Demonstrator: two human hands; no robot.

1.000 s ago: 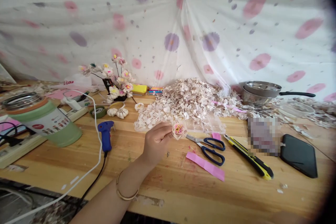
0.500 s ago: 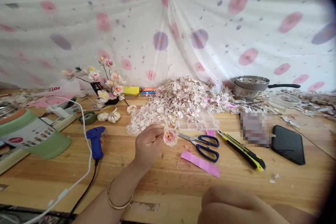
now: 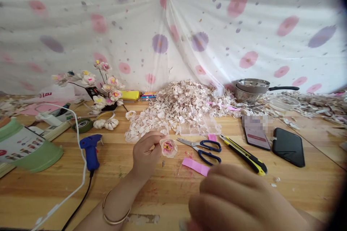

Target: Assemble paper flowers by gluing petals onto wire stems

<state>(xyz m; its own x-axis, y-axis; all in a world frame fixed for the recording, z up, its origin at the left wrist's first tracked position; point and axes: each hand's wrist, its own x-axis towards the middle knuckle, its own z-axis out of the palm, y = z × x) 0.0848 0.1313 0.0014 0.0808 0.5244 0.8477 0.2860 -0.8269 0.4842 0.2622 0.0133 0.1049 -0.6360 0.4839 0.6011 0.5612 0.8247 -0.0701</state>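
Observation:
My left hand (image 3: 146, 151) is closed in a pinch on a handmade flower (image 3: 169, 148) with pale petals and a pink and yellow centre that faces me. Close to the camera at the lower right, my right hand (image 3: 233, 195) is curled and slightly blurred; its fingertips are mostly out of sight, and I cannot make out what they hold. Just beyond it lies a pink paper strip (image 3: 195, 166), partly covered by the hand. Scissors with dark blue handles (image 3: 200, 148) rest partly open to the right of the flower.
Behind the left hand spreads a large heap of pale petals (image 3: 187, 97), some over a clear divided tray (image 3: 200, 126). A blue glue gun (image 3: 91, 151) stands left, near a white cable (image 3: 81, 144). A yellow-black cutter (image 3: 244, 155) and two phones (image 3: 288, 147) lie right.
My right hand has risen further into view from the bottom edge, partly covering the pink strip. The flower stays in my left hand, now slightly lower and to the left in view.

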